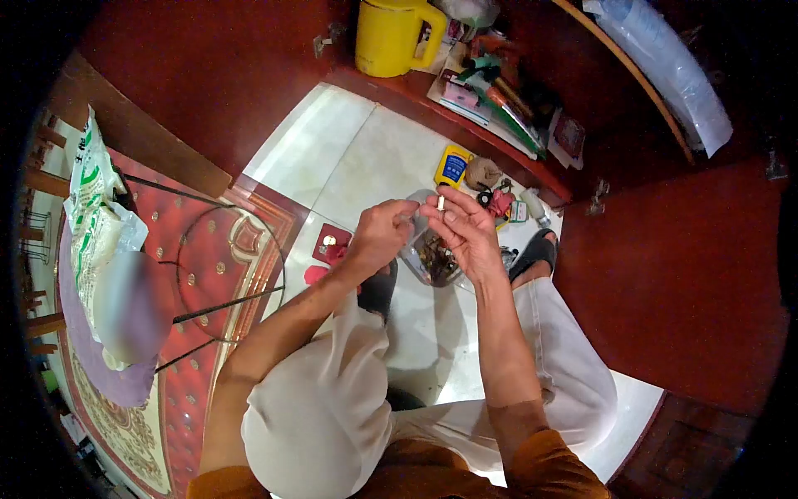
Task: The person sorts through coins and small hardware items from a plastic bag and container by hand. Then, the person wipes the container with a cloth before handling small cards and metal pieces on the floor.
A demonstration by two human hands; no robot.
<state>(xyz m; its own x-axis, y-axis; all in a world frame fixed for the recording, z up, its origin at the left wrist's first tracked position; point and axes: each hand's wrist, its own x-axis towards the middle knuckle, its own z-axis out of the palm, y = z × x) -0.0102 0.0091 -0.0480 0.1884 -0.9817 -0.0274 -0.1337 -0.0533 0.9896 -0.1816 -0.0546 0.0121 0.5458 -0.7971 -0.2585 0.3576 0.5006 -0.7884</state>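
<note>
My right hand [467,231] is raised over the floor, with a small white cylindrical piece [440,202] pinched at its fingertips. Close by on its left is my left hand [381,234], its fingers drawn together in a pinch; what they hold, if anything, is too small to make out. Below both hands, a clear plastic container [434,268] of small dark and brownish items stands on the floor, partly hidden by my right hand. Beside my left wrist lies a small dark red box [331,237] with a round whitish item in it.
A yellow-and-blue packet [453,166], a brown bundle [482,172] and other small items lie ahead on the tiles. The open cabinet's shelf holds a yellow jug [386,37] and a pile of papers [465,98]. A thin black hoop frame [283,249] stands at left, before a red patterned rug [199,249].
</note>
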